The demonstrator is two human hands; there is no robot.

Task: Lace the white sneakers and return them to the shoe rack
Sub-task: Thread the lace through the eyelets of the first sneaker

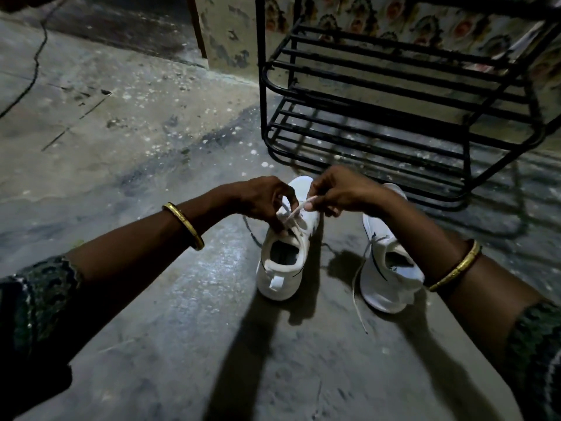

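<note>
Two white sneakers stand on the concrete floor with their toes pointing away from me. Over the left sneaker [282,268], my left hand [264,202] pinches the white lace [296,211] near the eyelets. My right hand [340,191] grips the same lace's other end, pulled up above the tongue. The right sneaker [388,275] sits beside it, partly under my right forearm. Its loose lace [356,287] trails onto the floor toward me.
A black metal shoe rack [394,117] with barred shelves stands just beyond the sneakers, against a patterned wall. A cracked concrete floor [121,132] spreads to the left. A dark post [197,25] rises at the back. Gold bangles circle both wrists.
</note>
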